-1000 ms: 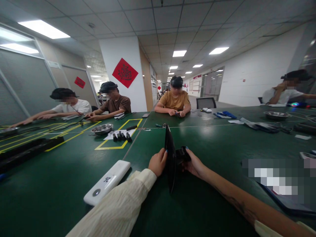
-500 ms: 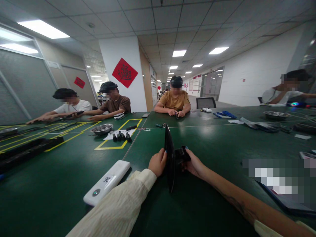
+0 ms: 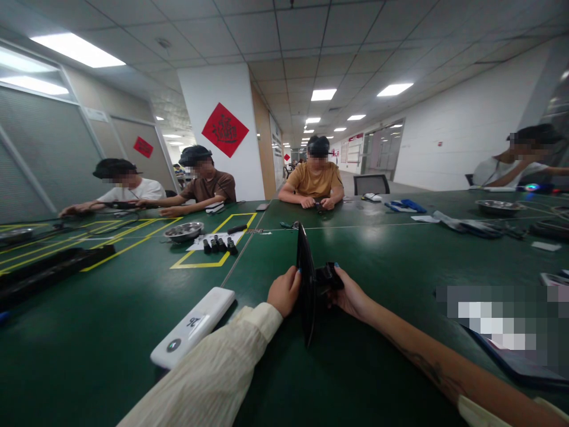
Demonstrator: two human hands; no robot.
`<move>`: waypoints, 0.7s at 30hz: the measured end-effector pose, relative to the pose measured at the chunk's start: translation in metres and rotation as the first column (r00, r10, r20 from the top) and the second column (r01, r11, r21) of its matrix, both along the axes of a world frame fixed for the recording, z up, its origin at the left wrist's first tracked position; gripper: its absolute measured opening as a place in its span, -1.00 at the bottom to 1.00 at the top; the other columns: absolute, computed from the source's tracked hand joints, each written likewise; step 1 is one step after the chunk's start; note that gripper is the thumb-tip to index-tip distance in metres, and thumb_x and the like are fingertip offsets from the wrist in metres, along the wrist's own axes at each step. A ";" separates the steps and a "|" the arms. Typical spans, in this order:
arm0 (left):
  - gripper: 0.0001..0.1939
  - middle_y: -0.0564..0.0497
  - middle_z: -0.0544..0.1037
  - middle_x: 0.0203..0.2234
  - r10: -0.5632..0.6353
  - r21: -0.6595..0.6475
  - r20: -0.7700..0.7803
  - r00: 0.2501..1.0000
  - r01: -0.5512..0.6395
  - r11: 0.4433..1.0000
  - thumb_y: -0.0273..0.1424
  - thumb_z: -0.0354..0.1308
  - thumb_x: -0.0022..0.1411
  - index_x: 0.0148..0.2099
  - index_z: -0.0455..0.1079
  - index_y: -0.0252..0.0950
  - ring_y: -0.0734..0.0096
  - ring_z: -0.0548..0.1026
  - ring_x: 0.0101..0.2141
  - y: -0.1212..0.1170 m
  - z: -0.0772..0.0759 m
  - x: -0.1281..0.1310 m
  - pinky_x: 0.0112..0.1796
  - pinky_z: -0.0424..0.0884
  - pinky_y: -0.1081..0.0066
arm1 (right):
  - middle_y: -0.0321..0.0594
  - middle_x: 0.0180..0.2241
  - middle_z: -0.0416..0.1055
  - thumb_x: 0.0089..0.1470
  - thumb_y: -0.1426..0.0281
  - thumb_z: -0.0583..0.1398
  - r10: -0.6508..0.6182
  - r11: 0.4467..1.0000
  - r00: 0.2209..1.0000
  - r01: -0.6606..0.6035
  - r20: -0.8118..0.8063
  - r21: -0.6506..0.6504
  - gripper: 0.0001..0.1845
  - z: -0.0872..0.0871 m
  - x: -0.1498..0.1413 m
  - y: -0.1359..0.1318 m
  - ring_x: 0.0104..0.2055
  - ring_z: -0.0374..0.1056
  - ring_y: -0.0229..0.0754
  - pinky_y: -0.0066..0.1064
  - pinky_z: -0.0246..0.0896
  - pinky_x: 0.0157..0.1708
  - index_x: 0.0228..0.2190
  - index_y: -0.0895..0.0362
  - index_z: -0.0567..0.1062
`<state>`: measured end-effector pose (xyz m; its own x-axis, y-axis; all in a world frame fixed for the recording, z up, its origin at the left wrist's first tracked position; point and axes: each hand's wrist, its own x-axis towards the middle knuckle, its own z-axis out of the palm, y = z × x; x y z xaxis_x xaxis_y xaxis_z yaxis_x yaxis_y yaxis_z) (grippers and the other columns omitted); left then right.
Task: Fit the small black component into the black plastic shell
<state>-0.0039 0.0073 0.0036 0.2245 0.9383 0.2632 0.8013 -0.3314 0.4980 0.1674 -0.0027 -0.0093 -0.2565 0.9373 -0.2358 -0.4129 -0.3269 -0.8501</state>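
Note:
Over the table in front of me, a thin, slightly curved black panel (image 3: 307, 302) stands on edge, seen almost side-on. A chunky black mount-like part (image 3: 328, 276) sticks out from its right side. My left hand (image 3: 283, 293) pinches the panel's left side, thumb along it. With thumb on top and fingers underneath, my right hand (image 3: 350, 292) grips the mount-like part; some of those fingers are hidden. Whether the two black pieces are joined cannot be made out. A white power bank (image 3: 193, 327) marked 26 lies left of my left forearm.
On the green table (image 3: 382, 249), a metal bowl (image 3: 184, 231) and several short black cylinders (image 3: 220, 245) sit front-left. A long black tray (image 3: 48, 273) lies far left. Another bowl (image 3: 498, 207) and a blurred-out flat item (image 3: 511, 344) are at right. Several people sit around the table.
My hands and the black panel keep nearly the same place. At the far left, a co-worker's arms have shifted and a dark object is now held between two people.

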 end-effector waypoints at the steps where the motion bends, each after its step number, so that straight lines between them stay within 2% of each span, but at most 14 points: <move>1: -0.69 0.00 0.47 -0.46 -0.002 0.000 0.005 1.000 0.002 1.000 -0.32 -0.27 0.29 -0.34 0.25 -0.27 0.39 0.44 -0.39 0.000 0.000 0.000 -0.37 0.22 0.49 | -0.28 -0.68 0.28 0.18 0.18 -0.18 0.006 1.000 1.000 -0.006 -0.001 0.004 -0.55 0.000 0.000 0.000 -0.66 0.21 -0.27 -0.45 0.11 -0.67 -0.47 0.18 0.33; 6: -0.61 -0.03 0.49 -0.45 -0.041 0.008 0.030 0.999 0.041 0.999 -0.28 -0.30 0.29 -0.33 0.33 -0.28 0.37 0.45 -0.39 0.002 -0.001 -0.002 -0.38 0.22 0.48 | -0.27 -0.67 0.30 0.17 0.16 -0.16 0.026 1.000 1.000 -0.026 -0.008 0.011 -0.55 -0.005 0.002 0.003 -0.63 0.23 -0.26 -0.44 0.13 -0.64 -0.45 0.18 0.34; 14: -0.64 -0.02 0.51 -0.44 0.006 0.009 -0.007 1.000 -0.006 1.000 -0.31 -0.25 0.27 -0.31 0.37 -0.26 0.36 0.46 -0.35 -0.002 0.002 -0.001 -0.36 0.23 0.49 | -0.27 -0.67 0.30 0.17 0.16 -0.17 0.019 0.999 1.000 -0.019 -0.001 0.026 -0.55 -0.005 0.001 0.004 -0.66 0.21 -0.27 -0.44 0.11 -0.66 -0.46 0.16 0.34; 21: -0.53 -0.06 0.50 -0.46 -0.034 0.005 -0.048 0.998 0.034 0.999 -0.26 -0.34 0.28 -0.38 0.36 -0.30 0.35 0.45 -0.38 0.000 0.001 -0.002 -0.39 0.20 0.48 | -0.29 -0.69 0.27 0.17 0.17 -0.17 0.020 1.000 1.000 -0.020 -0.002 0.024 -0.55 -0.003 0.001 0.002 -0.65 0.21 -0.27 -0.45 0.12 -0.66 -0.48 0.16 0.33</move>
<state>-0.0056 0.0070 0.0049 0.2683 0.9285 0.2568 0.8125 -0.3613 0.4574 0.1683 -0.0010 -0.0125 -0.2754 0.9376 -0.2124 -0.4088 -0.3142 -0.8568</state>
